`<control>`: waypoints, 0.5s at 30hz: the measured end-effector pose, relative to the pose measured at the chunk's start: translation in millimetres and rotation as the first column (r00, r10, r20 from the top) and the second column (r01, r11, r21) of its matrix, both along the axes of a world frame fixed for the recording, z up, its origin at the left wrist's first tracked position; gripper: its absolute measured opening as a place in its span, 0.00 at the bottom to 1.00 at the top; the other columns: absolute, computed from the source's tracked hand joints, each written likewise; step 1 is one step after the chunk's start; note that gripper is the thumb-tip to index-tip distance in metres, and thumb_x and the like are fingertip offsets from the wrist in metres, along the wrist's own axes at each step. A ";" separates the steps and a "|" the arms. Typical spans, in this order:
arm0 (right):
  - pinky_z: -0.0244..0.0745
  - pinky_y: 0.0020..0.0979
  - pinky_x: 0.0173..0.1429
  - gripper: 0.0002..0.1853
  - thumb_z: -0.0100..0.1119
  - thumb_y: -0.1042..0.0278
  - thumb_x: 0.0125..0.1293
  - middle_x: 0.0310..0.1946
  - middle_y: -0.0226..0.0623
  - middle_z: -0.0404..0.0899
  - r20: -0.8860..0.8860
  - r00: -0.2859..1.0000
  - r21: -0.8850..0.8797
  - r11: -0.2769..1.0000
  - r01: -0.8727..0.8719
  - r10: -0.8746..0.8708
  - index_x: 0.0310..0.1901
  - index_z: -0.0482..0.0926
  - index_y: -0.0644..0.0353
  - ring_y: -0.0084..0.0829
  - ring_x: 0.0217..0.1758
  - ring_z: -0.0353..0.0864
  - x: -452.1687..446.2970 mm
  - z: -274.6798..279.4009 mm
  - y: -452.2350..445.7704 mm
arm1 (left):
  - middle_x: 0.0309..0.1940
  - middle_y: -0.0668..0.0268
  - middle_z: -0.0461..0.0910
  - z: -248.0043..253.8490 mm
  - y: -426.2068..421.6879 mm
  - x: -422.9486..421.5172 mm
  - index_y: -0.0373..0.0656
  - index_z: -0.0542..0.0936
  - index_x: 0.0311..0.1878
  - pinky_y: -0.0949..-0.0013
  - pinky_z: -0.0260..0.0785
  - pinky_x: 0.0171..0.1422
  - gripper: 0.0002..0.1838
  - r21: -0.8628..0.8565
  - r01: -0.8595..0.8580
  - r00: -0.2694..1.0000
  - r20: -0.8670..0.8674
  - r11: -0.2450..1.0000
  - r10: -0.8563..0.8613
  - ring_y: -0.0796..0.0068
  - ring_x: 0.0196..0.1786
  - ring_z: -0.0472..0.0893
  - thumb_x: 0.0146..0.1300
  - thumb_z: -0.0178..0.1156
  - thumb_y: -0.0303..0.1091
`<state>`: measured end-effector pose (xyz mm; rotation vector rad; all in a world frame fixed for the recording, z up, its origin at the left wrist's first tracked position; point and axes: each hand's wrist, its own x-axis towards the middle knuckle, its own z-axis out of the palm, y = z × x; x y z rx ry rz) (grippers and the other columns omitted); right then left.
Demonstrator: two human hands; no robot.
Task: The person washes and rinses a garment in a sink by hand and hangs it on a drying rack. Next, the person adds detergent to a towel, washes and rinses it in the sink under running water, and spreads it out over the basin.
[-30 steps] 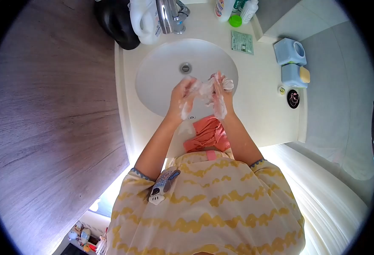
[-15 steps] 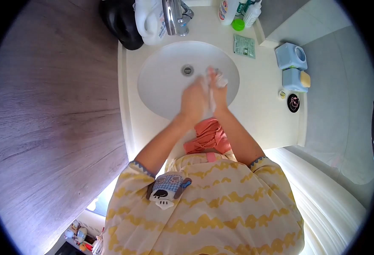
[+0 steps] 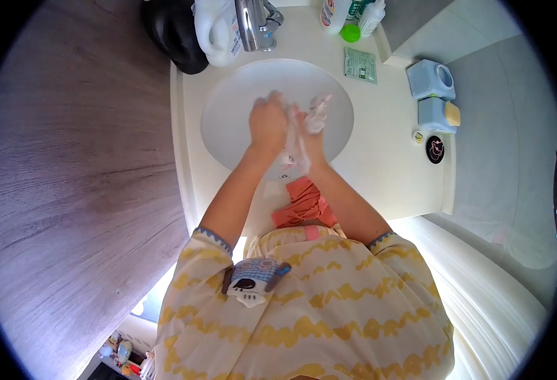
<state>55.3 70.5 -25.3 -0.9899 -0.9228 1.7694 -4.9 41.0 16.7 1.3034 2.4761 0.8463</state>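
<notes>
Above the white oval sink [image 3: 218,126], a wet white cloth [image 3: 317,115] is stretched and bunched between my two hands. My left hand [image 3: 268,125] is curled into a fist at the cloth's left side, its fingers smeared by motion. My right hand [image 3: 313,138] is closed round the cloth, and a crumpled end sticks out past the fingers. More of the cloth hangs down between the wrists. A coral-red piece of fabric [image 3: 304,204] lies folded at the counter's front edge, below my forearms.
The faucet [image 3: 249,25] stands behind the sink. To its left are a white jug [image 3: 218,35] and a black bottle [image 3: 174,38]. On the right lie a green packet [image 3: 360,65], blue containers [image 3: 432,81], a soap bar [image 3: 452,114] and a round black item [image 3: 435,149].
Both hands have moved left over the sink, with the cloth between them. They are spread slightly further apart, and more of the cloth shows. The coral-red fabric stays where it was.
</notes>
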 end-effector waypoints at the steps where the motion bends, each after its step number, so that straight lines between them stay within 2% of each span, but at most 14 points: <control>1: 0.71 0.26 0.37 0.18 0.59 0.60 0.63 0.34 0.27 0.72 0.038 0.999 0.042 0.998 -0.038 0.037 0.50 0.71 0.58 0.21 0.33 0.72 2.3 -7.5 3.2 | 0.25 0.52 0.75 7.5 3.5 -3.1 0.38 0.73 0.32 0.54 0.71 0.33 0.05 -0.039 -0.092 0.993 0.067 0.995 0.094 0.52 0.30 0.78 0.55 0.53 0.29; 2: 0.71 0.26 0.39 0.19 0.58 0.60 0.64 0.34 0.27 0.71 0.076 0.995 0.084 0.994 -0.077 0.070 0.53 0.70 0.58 0.22 0.35 0.72 4.6 -14.9 6.4 | 0.26 0.52 0.76 0.7 0.8 0.4 0.37 0.73 0.33 0.54 0.71 0.33 0.05 0.018 -0.075 0.996 0.052 0.997 0.074 0.52 0.31 0.78 0.56 0.53 0.28; 4: 0.69 0.26 0.48 0.20 0.57 0.61 0.65 0.39 0.30 0.71 -0.093 0.994 -0.300 0.950 -0.087 0.062 0.55 0.68 0.59 0.23 0.43 0.71 8.9 -18.6 38.9 | 0.27 0.51 0.76 8.5 -7.3 36.1 0.36 0.73 0.32 0.55 0.71 0.33 0.05 0.097 0.114 0.994 -0.017 0.989 -0.113 0.51 0.32 0.78 0.56 0.53 0.29; 5: 0.69 0.26 0.48 0.18 0.57 0.62 0.65 0.39 0.29 0.72 -0.162 0.983 -0.303 0.944 -0.132 0.086 0.53 0.69 0.58 0.23 0.43 0.71 13.5 -22.5 37.5 | 0.27 0.50 0.76 9.8 -10.0 49.8 0.36 0.73 0.32 0.55 0.71 0.33 0.05 0.128 0.209 0.978 -0.051 0.969 -0.204 0.51 0.32 0.78 0.56 0.53 0.29; 6: 0.69 0.25 0.49 0.15 0.56 0.62 0.66 0.39 0.29 0.72 -0.229 0.967 -0.305 0.935 -0.179 0.110 0.51 0.70 0.57 0.22 0.44 0.72 18.3 -26.6 36.0 | 0.27 0.50 0.77 3.6 -3.1 40.8 0.37 0.73 0.33 0.55 0.72 0.33 0.07 0.134 0.163 0.986 -0.056 0.978 -0.157 0.50 0.31 0.79 0.57 0.53 0.31; 7: 0.69 0.27 0.46 0.16 0.54 0.61 0.66 0.38 0.27 0.72 -0.132 0.988 -0.240 0.965 -0.108 0.078 0.52 0.71 0.57 0.22 0.42 0.72 19.6 -32.9 25.4 | 0.27 0.51 0.77 -2.7 3.6 31.9 0.37 0.73 0.34 0.55 0.72 0.34 0.08 0.139 0.116 0.992 -0.059 0.983 -0.109 0.50 0.31 0.79 0.59 0.53 0.32; 8: 0.69 0.29 0.43 0.16 0.53 0.59 0.67 0.37 0.24 0.71 -0.037 0.999 -0.163 0.986 -0.044 0.038 0.52 0.72 0.57 0.22 0.41 0.71 15.6 -40.5 14.0 | 0.28 0.51 0.78 -7.4 13.4 5.3 0.37 0.72 0.33 0.55 0.72 0.34 0.09 0.075 0.062 0.997 0.034 0.995 -0.065 0.49 0.30 0.79 0.60 0.51 0.34; 10: 0.70 0.29 0.44 0.19 0.50 0.58 0.68 0.38 0.26 0.69 0.109 0.966 -0.014 0.972 -0.236 0.236 0.56 0.68 0.57 0.23 0.43 0.71 23.6 -60.8 24.5 | 0.27 0.52 0.79 -7.0 18.0 -11.9 0.37 0.72 0.32 0.56 0.72 0.34 0.10 -0.069 -0.044 0.985 0.164 0.997 0.055 0.50 0.30 0.79 0.61 0.51 0.35; 11: 0.70 0.30 0.45 0.20 0.49 0.58 0.68 0.39 0.27 0.69 0.187 0.932 0.061 0.943 -0.327 0.311 0.57 0.66 0.58 0.23 0.43 0.71 27.7 -70.6 29.7 | 0.27 0.52 0.79 -3.3 13.7 -3.6 0.37 0.72 0.32 0.56 0.72 0.33 0.09 -0.031 -0.013 0.995 0.102 0.999 0.016 0.50 0.30 0.79 0.61 0.51 0.34; 12: 0.70 0.28 0.47 0.20 0.49 0.59 0.68 0.42 0.29 0.68 0.393 0.842 0.062 0.903 -0.425 0.369 0.57 0.65 0.58 0.22 0.45 0.71 30.9 -50.5 44.6 | 0.26 0.53 0.79 6.9 6.6 17.0 0.37 0.72 0.33 0.56 0.72 0.33 0.09 0.000 0.027 0.999 0.035 1.000 -0.027 0.51 0.30 0.80 0.60 0.52 0.34; 13: 0.71 0.27 0.49 0.20 0.49 0.58 0.68 0.43 0.29 0.69 0.213 0.920 -0.054 0.944 -0.325 0.329 0.57 0.65 0.59 0.23 0.47 0.72 25.5 -37.0 41.7 | 0.26 0.53 0.79 11.5 3.7 35.2 0.37 0.72 0.33 0.56 0.72 0.33 0.09 0.026 0.076 0.997 -0.029 0.997 -0.075 0.51 0.30 0.80 0.59 0.53 0.34; 15: 0.71 0.25 0.52 0.22 0.49 0.55 0.68 0.46 0.31 0.70 -0.137 0.988 -0.314 0.942 -0.118 0.078 0.57 0.66 0.60 0.24 0.50 0.73 14.5 -10.5 36.0 | 0.27 0.52 0.79 -9.5 1.8 44.3 0.39 0.72 0.36 0.55 0.72 0.33 0.10 0.030 0.154 0.983 -0.107 0.988 -0.150 0.52 0.30 0.80 0.57 0.55 0.36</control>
